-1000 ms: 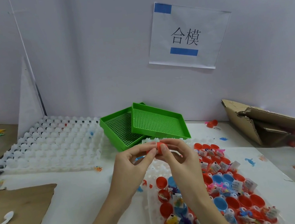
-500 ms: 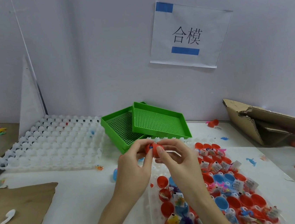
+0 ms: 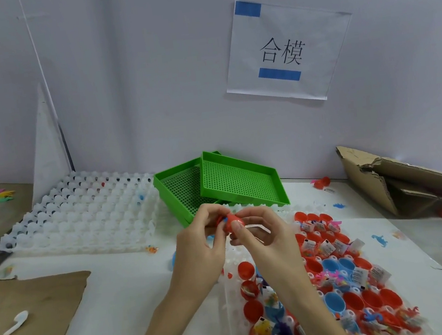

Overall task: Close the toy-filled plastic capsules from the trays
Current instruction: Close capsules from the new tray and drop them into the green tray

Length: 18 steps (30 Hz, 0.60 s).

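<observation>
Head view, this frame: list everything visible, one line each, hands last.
red capsule: one, red, held above the table between both hands
filled tray: one, clear, red and blue capsule halves with toys, front right
empty tray: one, white, back left
mesh trays: two, green, overlapping, back centre
paper sign: one, white with blue tape, on wall
cardboard box: one, brown, torn, right
cardboard sheet: one, brown, front left
spoon: one, white, on the sheet
left hand: pinching capsule
right hand: pinching capsule
</observation>
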Each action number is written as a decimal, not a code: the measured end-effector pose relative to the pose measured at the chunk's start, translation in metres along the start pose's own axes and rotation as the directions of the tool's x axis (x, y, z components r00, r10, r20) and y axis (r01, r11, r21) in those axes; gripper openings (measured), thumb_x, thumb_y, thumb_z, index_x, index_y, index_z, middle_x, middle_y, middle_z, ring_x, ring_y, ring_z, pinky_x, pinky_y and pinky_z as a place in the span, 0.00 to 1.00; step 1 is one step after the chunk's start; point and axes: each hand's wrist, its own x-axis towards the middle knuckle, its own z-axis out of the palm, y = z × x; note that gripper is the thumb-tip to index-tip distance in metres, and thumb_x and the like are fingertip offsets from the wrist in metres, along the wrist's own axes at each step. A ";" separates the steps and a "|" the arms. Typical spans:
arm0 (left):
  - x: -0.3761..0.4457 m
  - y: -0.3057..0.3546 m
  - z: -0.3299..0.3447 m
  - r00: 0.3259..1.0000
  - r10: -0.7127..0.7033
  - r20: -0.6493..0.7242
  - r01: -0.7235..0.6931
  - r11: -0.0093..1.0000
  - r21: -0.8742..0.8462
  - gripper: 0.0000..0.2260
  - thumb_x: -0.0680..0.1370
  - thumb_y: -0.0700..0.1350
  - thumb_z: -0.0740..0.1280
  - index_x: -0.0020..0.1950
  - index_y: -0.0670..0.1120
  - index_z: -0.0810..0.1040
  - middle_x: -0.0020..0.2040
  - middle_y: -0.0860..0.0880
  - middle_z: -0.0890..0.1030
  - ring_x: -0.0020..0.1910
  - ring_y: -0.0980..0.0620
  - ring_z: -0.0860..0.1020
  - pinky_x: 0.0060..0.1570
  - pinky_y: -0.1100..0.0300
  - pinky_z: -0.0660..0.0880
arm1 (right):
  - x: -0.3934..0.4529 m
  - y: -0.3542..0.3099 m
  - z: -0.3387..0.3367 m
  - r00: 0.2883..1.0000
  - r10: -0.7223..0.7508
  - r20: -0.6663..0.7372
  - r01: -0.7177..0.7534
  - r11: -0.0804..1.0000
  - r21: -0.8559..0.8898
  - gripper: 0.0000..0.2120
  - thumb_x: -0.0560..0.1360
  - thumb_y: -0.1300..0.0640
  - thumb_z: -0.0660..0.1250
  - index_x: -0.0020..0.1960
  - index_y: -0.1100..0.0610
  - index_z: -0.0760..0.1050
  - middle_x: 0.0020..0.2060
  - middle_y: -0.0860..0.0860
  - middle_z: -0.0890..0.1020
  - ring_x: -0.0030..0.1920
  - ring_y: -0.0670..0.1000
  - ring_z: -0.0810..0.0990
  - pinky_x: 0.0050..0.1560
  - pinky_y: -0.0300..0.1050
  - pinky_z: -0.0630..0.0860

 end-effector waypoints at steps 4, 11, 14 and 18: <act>-0.003 0.002 0.002 1.000 0.019 0.008 -0.019 1.000 -0.020 0.05 0.81 0.41 0.71 0.56 0.47 0.80 0.47 0.57 0.86 0.48 0.60 0.85 0.49 0.65 0.81 | 0.002 0.000 -0.003 0.998 -0.004 -0.063 0.005 1.000 0.004 0.04 0.78 0.58 0.73 0.53 0.56 0.82 0.45 0.54 0.86 0.47 0.54 0.87 0.45 0.43 0.84; 0.001 0.004 -0.002 0.998 -0.053 -0.019 0.048 0.975 -0.219 0.04 0.79 0.41 0.73 0.53 0.46 0.86 0.47 0.51 0.88 0.49 0.50 0.87 0.52 0.55 0.83 | 0.001 -0.003 -0.002 0.999 0.000 -0.050 0.003 0.999 0.046 0.05 0.79 0.58 0.72 0.54 0.57 0.82 0.46 0.55 0.87 0.46 0.56 0.88 0.46 0.44 0.84; 0.000 0.007 -0.001 1.000 -0.011 0.004 0.012 0.984 -0.177 0.05 0.80 0.40 0.72 0.55 0.46 0.85 0.48 0.52 0.87 0.51 0.51 0.86 0.53 0.57 0.83 | 0.000 -0.004 -0.003 0.998 0.014 -0.068 -0.009 0.997 0.073 0.06 0.79 0.56 0.72 0.54 0.58 0.83 0.45 0.55 0.87 0.45 0.55 0.88 0.46 0.43 0.84; -0.002 0.009 0.000 0.999 0.028 0.031 -0.024 0.991 -0.129 0.07 0.81 0.34 0.70 0.54 0.46 0.81 0.47 0.53 0.86 0.51 0.52 0.86 0.52 0.62 0.81 | 0.001 -0.004 -0.004 0.996 0.041 -0.079 -0.034 0.996 0.083 0.07 0.78 0.56 0.72 0.54 0.57 0.83 0.46 0.54 0.87 0.46 0.55 0.88 0.47 0.44 0.84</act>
